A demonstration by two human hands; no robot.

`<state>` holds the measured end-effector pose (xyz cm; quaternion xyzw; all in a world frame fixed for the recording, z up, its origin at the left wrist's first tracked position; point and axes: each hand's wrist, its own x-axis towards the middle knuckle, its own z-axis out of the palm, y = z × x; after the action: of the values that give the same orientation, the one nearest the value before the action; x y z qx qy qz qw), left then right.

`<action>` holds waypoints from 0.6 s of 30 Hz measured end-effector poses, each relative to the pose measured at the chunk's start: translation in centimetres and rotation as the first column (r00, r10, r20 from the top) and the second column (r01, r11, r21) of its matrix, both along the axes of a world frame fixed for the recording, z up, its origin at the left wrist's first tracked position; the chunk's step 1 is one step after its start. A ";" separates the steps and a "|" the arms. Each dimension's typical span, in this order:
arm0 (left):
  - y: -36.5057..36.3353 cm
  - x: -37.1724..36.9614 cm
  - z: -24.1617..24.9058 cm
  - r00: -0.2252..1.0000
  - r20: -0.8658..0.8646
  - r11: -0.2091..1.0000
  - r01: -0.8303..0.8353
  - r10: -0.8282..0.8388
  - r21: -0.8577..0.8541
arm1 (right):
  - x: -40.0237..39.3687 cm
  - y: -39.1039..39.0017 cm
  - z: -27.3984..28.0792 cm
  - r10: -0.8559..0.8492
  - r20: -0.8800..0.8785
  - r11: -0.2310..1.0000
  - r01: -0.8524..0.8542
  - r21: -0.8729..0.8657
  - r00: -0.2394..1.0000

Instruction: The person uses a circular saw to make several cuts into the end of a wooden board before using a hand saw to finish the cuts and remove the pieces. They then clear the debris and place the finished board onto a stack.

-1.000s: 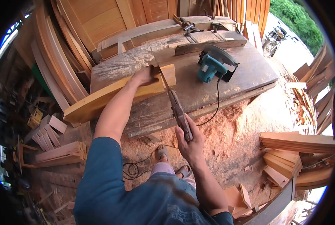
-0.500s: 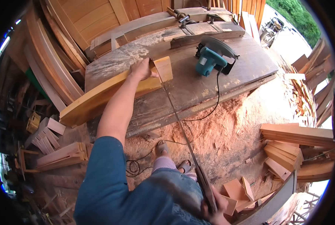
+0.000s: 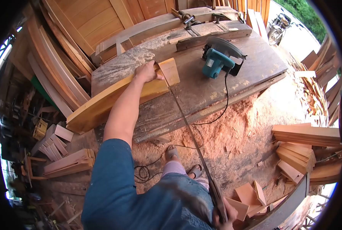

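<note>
Wrapping the right hand (image 3: pixel 227 215) round the saw handle (image 3: pixel 217 198), bottom right — left hand (image 3: pixel 145 72) clamped on the board (image 3: pixel 98 112), upper middle.

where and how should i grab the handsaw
By the dark handle, probably best coming from its right: it is the thick near end, angled toward the lower right of the view, while the long thin blade stretches away toward the board.
</note>
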<state>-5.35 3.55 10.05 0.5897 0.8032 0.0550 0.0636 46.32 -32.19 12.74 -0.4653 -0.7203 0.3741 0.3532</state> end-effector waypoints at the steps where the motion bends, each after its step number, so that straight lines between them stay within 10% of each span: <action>1: -0.1 0.1 0.0 1.000 -0.007 1.000 0.010 -0.010 0.010 | 0.6 -1.0 1.3 -0.042 0.018 0.999 0.042 0.027 0.999; 7: -2.6 1.5 -1.3 0.998 -0.070 0.995 0.008 -0.001 0.100 | -13.8 13.4 -4.4 0.056 -0.136 0.972 -0.024 0.232 0.989; 11: -2.0 1.7 0.1 0.995 -0.085 0.997 0.059 -0.055 0.048 | -21.4 19.1 -0.6 0.042 -0.258 0.999 -0.043 0.004 0.965; 18: -1.0 2.1 2.1 1.000 0.003 1.000 -0.012 0.012 -0.006 | -3.1 2.6 -3.5 0.023 0.011 0.999 -0.024 0.048 1.000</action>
<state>-3.29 2.53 12.13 0.5845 0.8069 0.0539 0.0660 43.19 -29.58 9.27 -0.4500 -0.7364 0.3584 0.3561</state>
